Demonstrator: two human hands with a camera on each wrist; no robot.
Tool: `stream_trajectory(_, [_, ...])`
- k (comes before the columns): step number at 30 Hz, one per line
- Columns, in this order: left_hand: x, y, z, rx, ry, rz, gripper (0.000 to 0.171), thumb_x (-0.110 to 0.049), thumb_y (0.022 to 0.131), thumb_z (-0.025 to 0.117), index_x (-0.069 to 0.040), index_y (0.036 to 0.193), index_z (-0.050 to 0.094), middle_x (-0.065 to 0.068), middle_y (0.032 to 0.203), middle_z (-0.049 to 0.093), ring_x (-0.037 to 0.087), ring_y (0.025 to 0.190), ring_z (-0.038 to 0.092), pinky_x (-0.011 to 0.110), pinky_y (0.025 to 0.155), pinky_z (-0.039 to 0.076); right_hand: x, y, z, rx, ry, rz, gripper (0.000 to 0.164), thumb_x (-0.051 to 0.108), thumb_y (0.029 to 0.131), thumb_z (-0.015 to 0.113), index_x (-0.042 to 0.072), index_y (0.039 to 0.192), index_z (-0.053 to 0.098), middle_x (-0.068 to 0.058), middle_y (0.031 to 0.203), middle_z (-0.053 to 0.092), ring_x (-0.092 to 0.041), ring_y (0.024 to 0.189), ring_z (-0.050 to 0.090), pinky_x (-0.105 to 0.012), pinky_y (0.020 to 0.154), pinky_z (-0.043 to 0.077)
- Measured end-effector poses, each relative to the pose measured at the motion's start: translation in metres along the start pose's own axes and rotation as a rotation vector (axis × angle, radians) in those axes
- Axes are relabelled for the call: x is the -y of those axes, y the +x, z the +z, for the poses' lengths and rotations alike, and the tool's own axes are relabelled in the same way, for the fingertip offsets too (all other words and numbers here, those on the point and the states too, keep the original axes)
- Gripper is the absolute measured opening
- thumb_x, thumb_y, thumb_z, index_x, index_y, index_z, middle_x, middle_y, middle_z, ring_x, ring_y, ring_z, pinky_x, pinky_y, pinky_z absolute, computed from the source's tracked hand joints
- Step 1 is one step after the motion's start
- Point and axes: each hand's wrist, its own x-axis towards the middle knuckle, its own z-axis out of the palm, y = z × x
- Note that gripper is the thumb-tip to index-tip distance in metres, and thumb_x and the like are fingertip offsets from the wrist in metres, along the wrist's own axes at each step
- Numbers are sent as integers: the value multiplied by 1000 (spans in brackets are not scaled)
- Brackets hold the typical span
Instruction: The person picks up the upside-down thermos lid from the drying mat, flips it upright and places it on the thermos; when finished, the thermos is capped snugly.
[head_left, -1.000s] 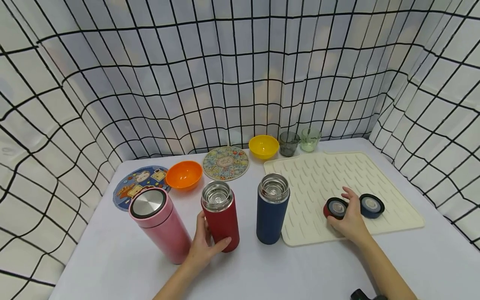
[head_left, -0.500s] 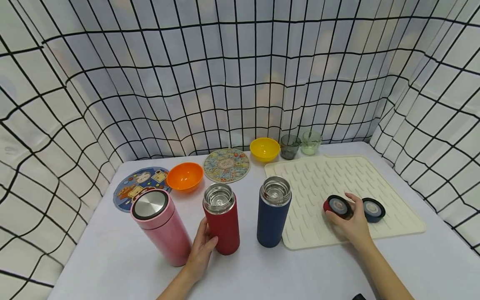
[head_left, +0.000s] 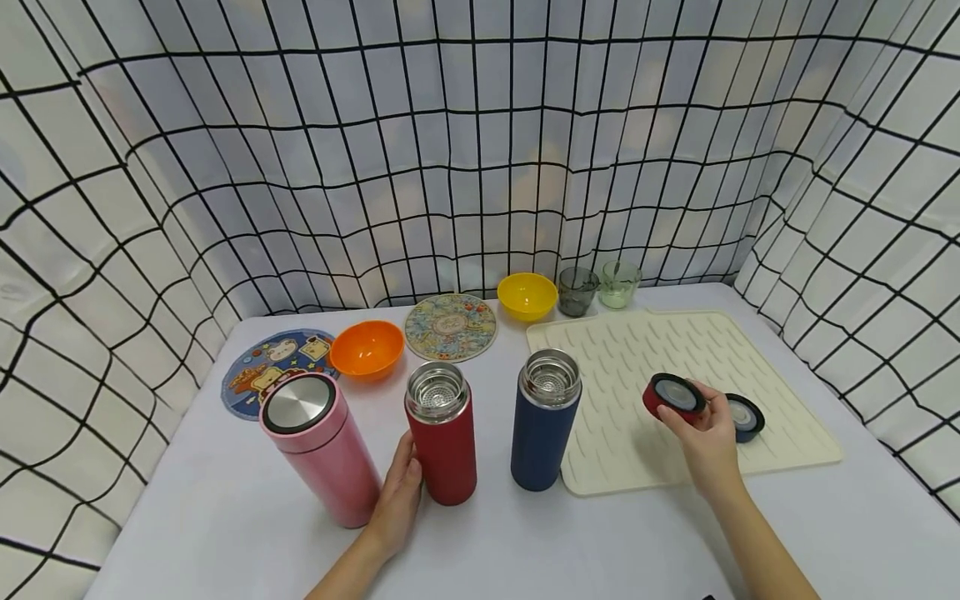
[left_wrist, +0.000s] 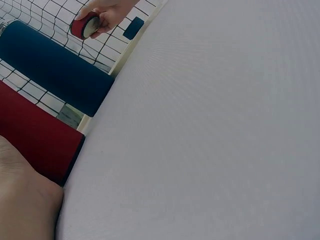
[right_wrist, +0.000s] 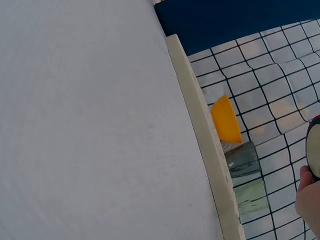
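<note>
My right hand (head_left: 714, 437) pinches a red thermos lid (head_left: 673, 397), lifted above the cream drying mat (head_left: 622, 467) and tilted with its pale inside showing. Just right of that hand, a blue thermos lid (head_left: 745, 417) lies on the mat, partly hidden by it. My left hand (head_left: 397, 504) rests against the left side of a lidless red thermos (head_left: 446, 454), its thumb alongside and its fingertips hidden. A lidless blue thermos (head_left: 544, 442) stands upright to the right, strainer visible in its steel mouth. Left of my left hand is a pink thermos (head_left: 330, 462) with its lid on.
Behind the thermoses are an orange bowl (head_left: 367, 350), a blue cartoon mat (head_left: 247, 375), a round floral mat (head_left: 450, 327) and a yellow bowl (head_left: 527, 297). A grey glass (head_left: 577, 293) and a green glass (head_left: 619, 286) stand near the netting (head_left: 480, 150).
The red lid has risen off the mat in my right hand and tilted. My left thumb has drawn back from the front of the red thermos to its side.
</note>
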Motion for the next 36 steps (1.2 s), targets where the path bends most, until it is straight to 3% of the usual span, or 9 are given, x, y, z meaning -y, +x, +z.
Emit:
stream_trajectory(5, [0, 0, -1, 6, -24, -34, 36, -21, 101, 23, -30, 135, 28, -18, 130, 41, -1, 122, 33, 12, 99, 24, 15, -9, 14, 174, 174, -145, 48, -18, 83, 51, 0, 126, 39, -9, 121, 44, -12, 106, 52, -21, 85, 46])
stream_trajectory(9, [-2, 1, 0, -2, -29, -69, 36, -22, 101, 23, -25, 137, 27, -15, 134, 38, 0, 124, 31, 13, 100, 23, 30, -12, 26, 314, 276, -247, 51, -17, 84, 48, -4, 132, 34, -15, 127, 45, -21, 113, 50, -27, 89, 45])
stream_trajectory(13, [-6, 3, 0, -30, -22, -153, 41, -27, 101, 23, -14, 141, 21, 4, 144, 27, 17, 133, 19, 32, 109, 14, 46, -16, 40, 325, 367, -275, 50, -16, 84, 48, 0, 129, 34, -18, 128, 46, -26, 115, 49, -31, 90, 45])
stream_trajectory(17, [-8, 3, 2, -51, -47, -207, 48, -31, 101, 22, -6, 141, 16, 22, 146, 14, 35, 136, 5, 53, 107, -1, 59, -21, 53, 335, 455, -317, 45, -17, 82, 49, 0, 121, 35, -21, 127, 46, -30, 113, 49, -34, 88, 46])
stream_trajectory(21, [-8, 2, 3, -61, -50, -222, 50, -32, 101, 21, -2, 141, 14, 24, 146, 13, 37, 136, 3, 54, 106, -2, 68, -27, 67, 378, 513, -401, 46, -20, 79, 49, -5, 120, 34, -24, 127, 44, -32, 112, 48, -36, 89, 46])
stream_trajectory(28, [-8, 2, 4, -60, -60, -223, 52, -31, 101, 22, 0, 141, 11, 23, 147, 11, 36, 135, 4, 52, 107, -3, 77, -35, 91, 441, 494, -558, 49, -14, 80, 54, -11, 124, 31, -25, 127, 40, -33, 111, 47, -36, 87, 47])
stream_trajectory(36, [-10, 1, 2, -32, -44, -254, 60, -33, 100, 18, 3, 143, -2, 22, 149, -4, 36, 136, -7, 51, 107, -5, 87, -42, 124, 376, 225, -753, 55, 3, 80, 64, -10, 127, 37, -20, 126, 46, -30, 109, 46, -27, 83, 49])
